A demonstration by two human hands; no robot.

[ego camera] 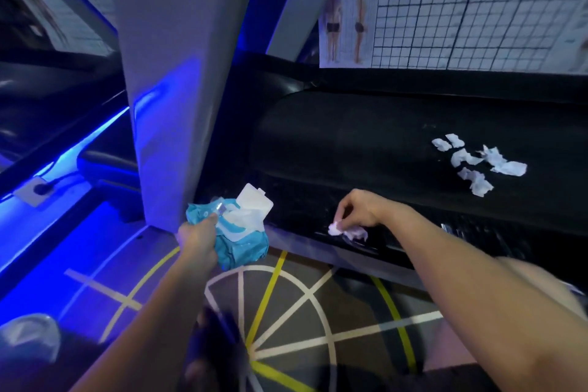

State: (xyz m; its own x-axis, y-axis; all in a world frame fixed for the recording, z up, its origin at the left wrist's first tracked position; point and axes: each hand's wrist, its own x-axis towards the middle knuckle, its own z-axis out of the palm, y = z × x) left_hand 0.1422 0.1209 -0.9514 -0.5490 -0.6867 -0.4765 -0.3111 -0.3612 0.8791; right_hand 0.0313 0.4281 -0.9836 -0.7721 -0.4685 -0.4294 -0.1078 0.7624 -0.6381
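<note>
My left hand (199, 240) grips a teal pack of wet wipes (237, 232) with its white flip lid open and a wipe sticking out. My right hand (356, 208) pinches a crumpled white wipe (348, 231) against the front part of a black treadmill belt (366, 143). Several torn white paper scraps (477, 164) lie on the belt to the right, well away from both hands.
A grey upright post (171, 73) of the machine stands just behind the wipes pack. Blue light strips run along the left. The floor (286, 312) below has white and yellow lines. A gridded posture chart (461, 6) hangs on the wall behind.
</note>
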